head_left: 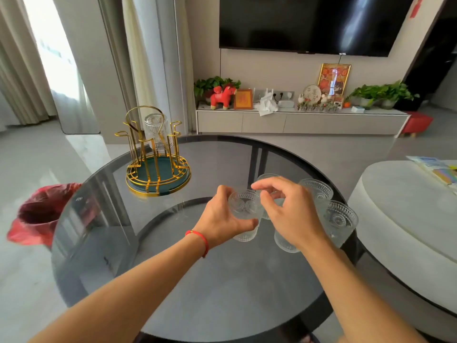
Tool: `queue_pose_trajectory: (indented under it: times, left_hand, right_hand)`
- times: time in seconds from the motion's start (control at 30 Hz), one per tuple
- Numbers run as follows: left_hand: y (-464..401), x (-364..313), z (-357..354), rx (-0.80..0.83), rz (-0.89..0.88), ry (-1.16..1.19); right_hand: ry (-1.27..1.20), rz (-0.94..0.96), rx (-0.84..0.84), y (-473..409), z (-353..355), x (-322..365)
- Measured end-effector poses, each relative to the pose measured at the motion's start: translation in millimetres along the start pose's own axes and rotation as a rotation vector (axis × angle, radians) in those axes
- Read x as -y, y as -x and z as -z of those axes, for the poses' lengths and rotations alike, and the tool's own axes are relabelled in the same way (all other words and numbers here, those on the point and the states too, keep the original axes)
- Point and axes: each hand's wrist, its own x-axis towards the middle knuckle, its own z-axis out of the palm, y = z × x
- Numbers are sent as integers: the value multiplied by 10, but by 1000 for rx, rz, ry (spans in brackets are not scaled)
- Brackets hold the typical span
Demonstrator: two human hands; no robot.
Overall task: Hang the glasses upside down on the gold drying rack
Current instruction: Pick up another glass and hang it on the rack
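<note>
The gold drying rack [158,167] with a green tray base stands at the table's far left. One clear ribbed glass [157,131] hangs upside down on a far prong. My left hand [222,219] grips an upright patterned glass [246,207] near the table's middle. My right hand [289,211] hovers just right of it, fingers curled and apart, holding nothing. Beneath and beside that hand stand more glasses: one under it [284,243], one behind [267,178], and two to the right [317,191] [342,220].
The round dark glass table [197,280] has a black rim. A pale round ottoman [408,219] sits close on the right. A red bag-lined bin [42,214] stands on the floor at left. A TV console stands beyond.
</note>
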Motion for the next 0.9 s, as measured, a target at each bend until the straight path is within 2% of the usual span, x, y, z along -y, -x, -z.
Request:
queue_pose_trajectory:
  times: [0.17, 0.27, 0.37, 0.47, 0.57, 0.67, 0.73, 0.77, 0.83, 0.9]
  left_hand:
    - [68, 204, 351, 4, 51, 14]
    - [48, 335, 613, -113, 180, 76]
    - [41, 391, 803, -216, 353, 289]
    - [14, 409, 888, -236, 447, 518]
    - [-31, 413, 916, -209, 431, 713]
    - [-77, 461, 956, -176, 350, 778]
    - [-131, 530, 1030, -214, 320, 651]
    - [-163, 614, 1087, -274, 288, 504]
    - [-206, 835, 1168, -371, 173, 17]
    - [-229, 1069, 1215, -354, 75, -367]
  right_hand:
    - [-51, -35, 130, 87, -191, 63]
    - [-130, -120, 220, 134, -363, 89]
    - [-159, -254, 242, 168, -605, 104]
    - [-136, -465, 295, 83, -894, 118]
    - [-471, -663, 354, -97, -1136, 180]
    - [-738, -690, 327, -270, -1286, 174]
    - [-824, -686, 241, -392, -1351, 120]
    - [-818, -669, 181, -488, -1385, 96]
    - [-730, -633, 62, -696, -1371, 47]
    - [-598, -578, -19, -957, -1342, 55]
